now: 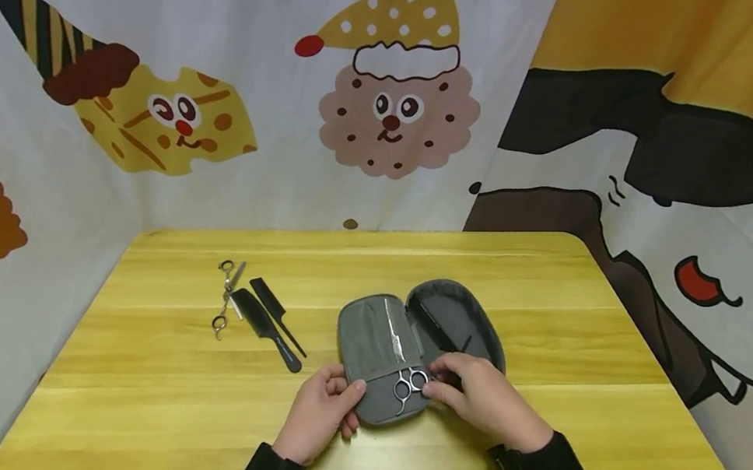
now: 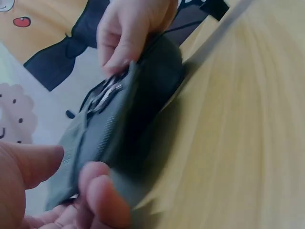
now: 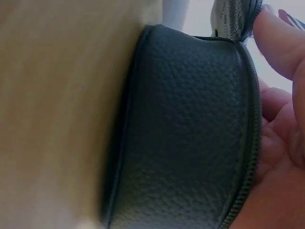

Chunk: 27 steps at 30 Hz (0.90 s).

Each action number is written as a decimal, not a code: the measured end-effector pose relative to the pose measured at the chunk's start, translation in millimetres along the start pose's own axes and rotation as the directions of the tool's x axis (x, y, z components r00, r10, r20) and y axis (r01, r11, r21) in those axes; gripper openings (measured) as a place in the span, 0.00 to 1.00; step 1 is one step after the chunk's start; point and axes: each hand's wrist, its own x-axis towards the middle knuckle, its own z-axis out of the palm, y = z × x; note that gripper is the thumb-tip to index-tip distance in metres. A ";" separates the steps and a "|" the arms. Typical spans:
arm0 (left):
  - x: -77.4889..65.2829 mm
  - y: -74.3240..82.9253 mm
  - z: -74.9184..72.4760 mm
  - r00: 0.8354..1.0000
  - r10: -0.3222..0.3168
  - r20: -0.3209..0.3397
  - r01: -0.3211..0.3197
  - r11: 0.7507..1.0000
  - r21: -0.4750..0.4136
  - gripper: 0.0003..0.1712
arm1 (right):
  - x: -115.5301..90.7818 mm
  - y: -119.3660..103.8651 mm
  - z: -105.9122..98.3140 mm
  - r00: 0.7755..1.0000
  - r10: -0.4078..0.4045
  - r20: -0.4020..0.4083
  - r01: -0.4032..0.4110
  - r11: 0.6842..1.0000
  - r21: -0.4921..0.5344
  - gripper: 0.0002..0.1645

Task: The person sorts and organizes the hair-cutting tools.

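A grey zippered case (image 1: 378, 337) lies spread apart on the table, its textured side wall (image 3: 190, 119) filling much of the right wrist view. A pair of silver scissors (image 1: 402, 390) sits in the pocket of its left flap, finger rings sticking out below the pocket edge. My left hand (image 1: 323, 408) pinches the flap's left edge, thumb on top and fingers curled underneath. At the rings' right side, my right hand (image 1: 481, 395) pinches the scissors' handle between thumb and fingers; its fingertips also show over the handle in the left wrist view.
Inside the case's deeper right half lies a long black item (image 1: 435, 326). To the left on the wooden table (image 1: 159, 418) are a wide black comb (image 1: 263, 323), a thin-handled black comb (image 1: 276, 310) and another pair of scissors (image 1: 224, 293). Printed cloth (image 1: 285, 183) hangs behind the table.
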 end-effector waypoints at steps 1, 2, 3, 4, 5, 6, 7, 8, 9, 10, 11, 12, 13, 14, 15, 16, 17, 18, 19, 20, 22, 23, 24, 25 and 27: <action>-1.8 1.4 -2.8 1.000 0.000 -0.012 0.000 1.000 0.010 0.34 | -0.5 1.3 1.1 1.000 0.017 0.003 -0.017 1.000 0.013 0.14; -3.5 2.8 -5.7 1.000 -0.003 -0.025 0.004 1.000 0.018 0.33 | -1.1 2.5 2.1 0.999 0.034 0.004 -0.034 0.999 0.026 0.15; -5.4 4.5 -8.8 0.999 -0.002 -0.040 0.003 1.000 0.028 0.33 | -1.7 3.4 2.9 0.999 0.051 0.005 -0.051 0.998 0.039 0.15; -7.5 6.8 -12.4 0.999 0.000 -0.053 0.002 0.999 0.040 0.33 | -2.3 4.0 3.5 0.998 0.064 0.005 -0.064 0.997 0.050 0.15; -9.9 9.1 -16.4 0.998 0.004 -0.070 0.000 0.998 0.057 0.32 | -2.8 4.6 4.0 0.997 0.072 0.003 -0.072 0.996 0.060 0.15; -12.7 11.8 -20.6 0.996 0.011 -0.089 -0.004 0.997 0.072 0.31 | -3.3 5.0 4.3 0.997 0.077 0.000 -0.077 0.995 0.066 0.15; -16.0 14.8 -25.3 0.994 0.015 -0.109 -0.005 0.996 0.088 0.30 | -3.4 5.2 4.6 0.997 0.079 -0.003 -0.079 0.995 0.069 0.15; -19.7 18.2 -30.5 0.991 0.022 -0.130 -0.007 0.994 0.110 0.30 | -3.4 5.2 4.7 0.997 0.081 -0.007 -0.080 0.994 0.070 0.14; -23.9 21.7 -36.2 0.988 0.033 -0.151 -0.013 0.991 0.133 0.30 | -3.4 5.1 4.8 0.997 0.081 -0.008 -0.081 0.994 0.070 0.14; -28.5 25.0 -42.3 0.984 0.043 -0.171 -0.016 0.987 0.159 0.31 | -3.3 5.0 4.9 0.997 0.080 -0.012 -0.079 0.995 0.067 0.14; -32.9 27.9 -48.4 0.979 0.056 -0.195 -0.019 0.982 0.187 0.31 | -3.3 4.9 5.0 0.997 0.079 -0.015 -0.078 0.995 0.065 0.14; -37.5 30.6 -54.6 0.974 0.069 -0.213 -0.022 0.976 0.218 0.31 | -3.3 4.7 5.0 0.997 0.081 -0.019 -0.079 0.995 0.063 0.14; -41.7 33.1 -60.8 0.969 0.082 -0.232 -0.021 0.967 0.254 0.32 | -3.6 4.8 5.1 0.996 0.082 -0.025 -0.080 0.995 0.062 0.13; -45.4 35.3 -66.9 0.963 0.100 -0.248 -0.022 0.954 0.299 0.32 | -4.0 4.9 5.2 0.996 0.082 -0.031 -0.080 0.995 0.060 0.13; -48.4 36.9 -73.0 0.958 0.118 -0.263 -0.020 0.937 0.347 0.33 | -4.4 5.0 5.2 0.996 0.082 -0.038 -0.080 0.995 0.060 0.13; -50.9 38.7 -78.9 0.951 0.134 -0.277 -0.014 0.918 0.397 0.34 | -4.9 5.0 5.1 0.996 0.081 -0.046 -0.078 0.995 0.060 0.12; -52.8 40.5 -84.4 0.946 0.149 -0.289 -0.006 0.896 0.444 0.34 | -5.2 5.2 5.2 0.995 0.081 -0.052 -0.078 0.995 0.058 0.12; -54.0 41.9 -90.0 0.941 0.165 -0.297 0.005 0.868 0.496 0.34 | -5.6 5.4 5.1 0.995 0.078 -0.058 -0.075 0.995 0.059 0.12; -54.7 43.3 -95.3 0.935 0.180 -0.305 0.017 0.838 0.546 0.35 | -5.8 5.6 5.2 0.995 0.075 -0.062 -0.072 0.996 0.057 0.11; -54.7 44.5 -100.8 0.929 0.199 -0.311 0.029 0.800 0.599 0.35 | -5.7 5.8 5.4 0.995 0.073 -0.063 -0.069 0.996 0.056 0.11; -52.3 46.4 -111.4 0.920 0.232 -0.317 0.054 0.724 0.688 0.35 | -5.3 6.1 5.9 0.996 0.069 -0.061 -0.066 0.996 0.055 0.11; -50.1 46.5 -116.5 0.916 0.250 -0.315 0.064 0.683 0.728 0.35 | -4.8 6.2 6.1 0.996 0.068 -0.059 -0.065 0.996 0.054 0.11; -47.3 46.5 -121.5 0.914 0.262 -0.311 0.073 0.646 0.760 0.35 | -4.6 6.3 6.3 0.996 0.065 -0.057 -0.062 0.997 0.054 0.11; -44.2 46.4 -125.9 0.914 0.269 -0.304 0.078 0.618 0.782 0.34 | -4.2 6.3 6.6 0.997 0.063 -0.053 -0.061 0.997 0.052 0.11; -35.6 45.0 -134.6 0.919 0.269 -0.287 0.082 0.582 0.809 0.34 | -3.5 5.9 6.8 0.997 0.057 -0.048 -0.055 0.997 0.055 0.12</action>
